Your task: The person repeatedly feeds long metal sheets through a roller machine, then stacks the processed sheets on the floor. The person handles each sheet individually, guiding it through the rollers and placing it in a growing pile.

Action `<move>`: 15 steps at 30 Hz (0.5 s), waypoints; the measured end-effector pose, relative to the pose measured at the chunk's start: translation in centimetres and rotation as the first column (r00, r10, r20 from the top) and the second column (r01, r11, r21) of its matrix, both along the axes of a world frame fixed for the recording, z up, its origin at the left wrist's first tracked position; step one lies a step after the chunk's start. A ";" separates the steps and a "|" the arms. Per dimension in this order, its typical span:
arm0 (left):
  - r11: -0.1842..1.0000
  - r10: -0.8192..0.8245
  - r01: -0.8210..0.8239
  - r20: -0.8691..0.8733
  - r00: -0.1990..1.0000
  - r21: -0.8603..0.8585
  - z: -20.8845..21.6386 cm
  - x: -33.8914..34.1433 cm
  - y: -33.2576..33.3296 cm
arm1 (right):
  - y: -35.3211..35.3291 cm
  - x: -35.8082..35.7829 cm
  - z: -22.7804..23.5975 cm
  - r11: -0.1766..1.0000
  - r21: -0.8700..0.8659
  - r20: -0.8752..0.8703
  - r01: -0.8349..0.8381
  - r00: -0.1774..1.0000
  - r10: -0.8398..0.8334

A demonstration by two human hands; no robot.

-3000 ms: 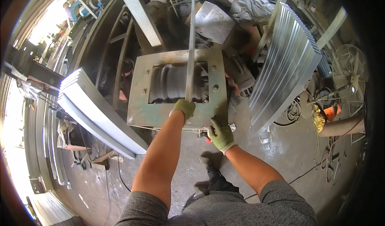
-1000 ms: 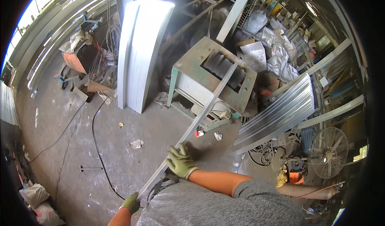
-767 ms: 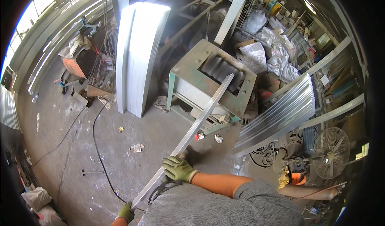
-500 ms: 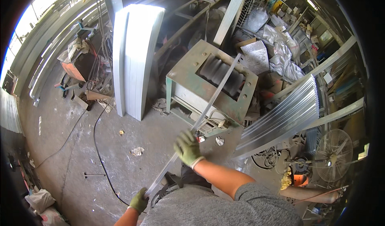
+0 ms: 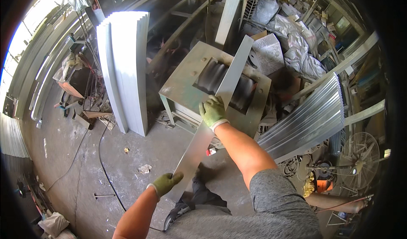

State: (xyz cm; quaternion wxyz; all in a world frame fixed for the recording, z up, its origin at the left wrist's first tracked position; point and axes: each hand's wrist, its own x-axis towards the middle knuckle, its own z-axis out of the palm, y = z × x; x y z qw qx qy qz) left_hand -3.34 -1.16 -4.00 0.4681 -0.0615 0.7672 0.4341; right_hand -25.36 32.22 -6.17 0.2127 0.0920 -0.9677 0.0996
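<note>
A long flat metal strip slants away from my body, its broad face turned up. Near its close end, my left hand, in a green glove, grips the left edge with the thumb on top. Farther along, my right hand, gloved alike, is closed over the strip, its fingers at the left edge. The far part of the strip lies across the opening of a worn green-grey machine, over its dark ribbed rollers. Whether it rests on the frame, I cannot tell.
Tall pale metal panels stand left of the machine. Corrugated sheets lean at the right, near a wire-guarded fan. A black cable and scraps of paper lie on the floor. Silvery sacks are piled behind.
The strip has turned from nearly edge-on to broad face up. Both my hands have moved forward, the right one farther along toward the machine. My view has shifted slightly.
</note>
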 end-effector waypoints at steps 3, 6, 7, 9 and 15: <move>0.985 0.108 -0.125 -0.138 0.985 -0.117 0.9 -1.1 4.3 | 2.4 -2.9 -0.2 1.000 0.029 -0.023 0.012 1.000 -0.011; 0.950 0.049 -0.134 -0.290 0.956 -0.281 1.2 -1.5 7.6 | 4.3 -4.4 -0.3 1.000 -0.007 -0.090 -0.021 0.996 0.021; 0.944 0.049 -0.154 -0.337 0.940 -0.293 1.1 -1.5 8.3 | 4.8 -4.8 -0.3 1.000 -0.009 -0.105 -0.025 0.994 0.024; 0.939 0.043 -0.161 -0.362 0.931 -0.303 0.9 -1.5 8.6 | 5.2 -4.9 -0.4 0.999 -0.032 -0.102 -0.035 0.994 0.031; 0.946 0.042 -0.133 -0.296 0.954 -0.295 -0.1 0.7 5.0 | 2.8 -2.0 -0.8 0.997 0.048 0.014 -0.064 0.998 0.064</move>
